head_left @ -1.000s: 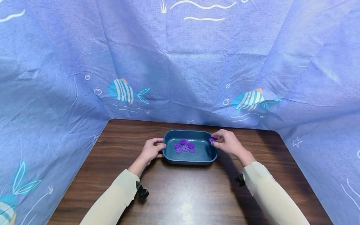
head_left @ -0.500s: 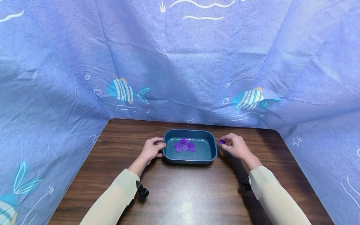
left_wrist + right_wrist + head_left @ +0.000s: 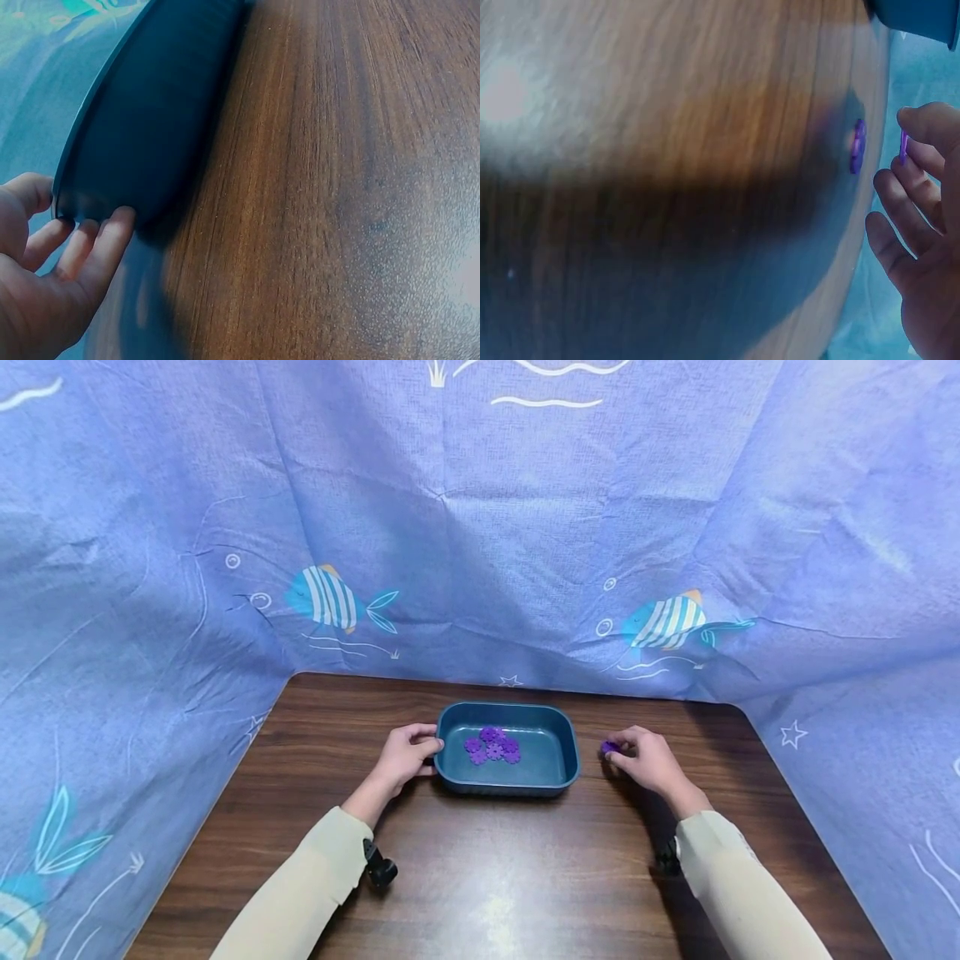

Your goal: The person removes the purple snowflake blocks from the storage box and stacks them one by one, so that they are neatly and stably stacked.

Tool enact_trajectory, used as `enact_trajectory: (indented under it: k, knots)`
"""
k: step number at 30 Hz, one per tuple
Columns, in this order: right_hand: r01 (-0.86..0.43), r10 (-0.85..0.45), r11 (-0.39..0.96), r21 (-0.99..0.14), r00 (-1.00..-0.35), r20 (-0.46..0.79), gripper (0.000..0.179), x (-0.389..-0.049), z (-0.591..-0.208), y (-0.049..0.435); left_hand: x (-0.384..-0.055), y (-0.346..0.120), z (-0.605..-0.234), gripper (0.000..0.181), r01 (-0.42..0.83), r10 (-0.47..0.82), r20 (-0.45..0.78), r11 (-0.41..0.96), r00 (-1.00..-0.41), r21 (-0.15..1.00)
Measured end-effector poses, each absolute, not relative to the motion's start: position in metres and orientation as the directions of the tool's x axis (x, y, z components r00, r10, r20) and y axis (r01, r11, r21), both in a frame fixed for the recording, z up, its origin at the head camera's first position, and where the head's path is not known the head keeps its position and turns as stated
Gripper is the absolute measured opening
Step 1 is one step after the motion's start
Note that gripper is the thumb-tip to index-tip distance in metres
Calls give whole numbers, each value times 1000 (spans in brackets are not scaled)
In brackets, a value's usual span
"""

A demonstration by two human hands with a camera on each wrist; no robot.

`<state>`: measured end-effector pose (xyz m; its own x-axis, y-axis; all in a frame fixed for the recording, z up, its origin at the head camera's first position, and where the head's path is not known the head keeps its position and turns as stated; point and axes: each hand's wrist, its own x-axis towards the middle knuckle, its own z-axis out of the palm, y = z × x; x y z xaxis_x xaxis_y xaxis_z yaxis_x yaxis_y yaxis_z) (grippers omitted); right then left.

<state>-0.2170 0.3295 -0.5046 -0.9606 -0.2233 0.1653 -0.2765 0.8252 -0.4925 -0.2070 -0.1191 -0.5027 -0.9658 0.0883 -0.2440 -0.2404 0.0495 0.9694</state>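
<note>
A dark teal tray (image 3: pixel 536 770) with rounded corners stands on the table, several purple flower-shaped plastic pieces (image 3: pixel 493 750) grouped on its floor. My left hand (image 3: pixel 400 758) grips its left end, thumb at the rim and fingers against the outer wall, as the left wrist view shows for the hand (image 3: pixel 56 281) and tray wall (image 3: pixel 142 112). Right of the tray, my right hand (image 3: pixel 651 762) pinches a purple piece (image 3: pixel 609 748) between thumb and finger. In the right wrist view this piece (image 3: pixel 904 147) appears edge-on; a second purple piece (image 3: pixel 858 147) lies on the tabletop near the fingers.
The dark wood-grain table (image 3: pixel 480 868) reflects a bright glare near its front. Behind and along both sides hangs a blue cloth (image 3: pixel 517 552) printed with fish. A small black device (image 3: pixel 380 868) is strapped at the left wrist.
My right hand has moved from over the tray's right rim outward to the right and nearer, with the purple piece still pinched. My left hand and the tray stay in place.
</note>
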Motion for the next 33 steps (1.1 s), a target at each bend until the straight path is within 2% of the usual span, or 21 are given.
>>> enact_trajectory:
  k: [19, 33]
  knots:
    - [-287, -233, 876, -389, -956, 180, 25, -212, -518, 338, -206, -118, -502, 42, -238, 85, -240, 32, -967, 971]
    - [-263, -237, 921, -286, -964, 125, 32, -213, -516, 335, -207, -118, -504, 43, -242, 86, -244, 35, -966, 970]
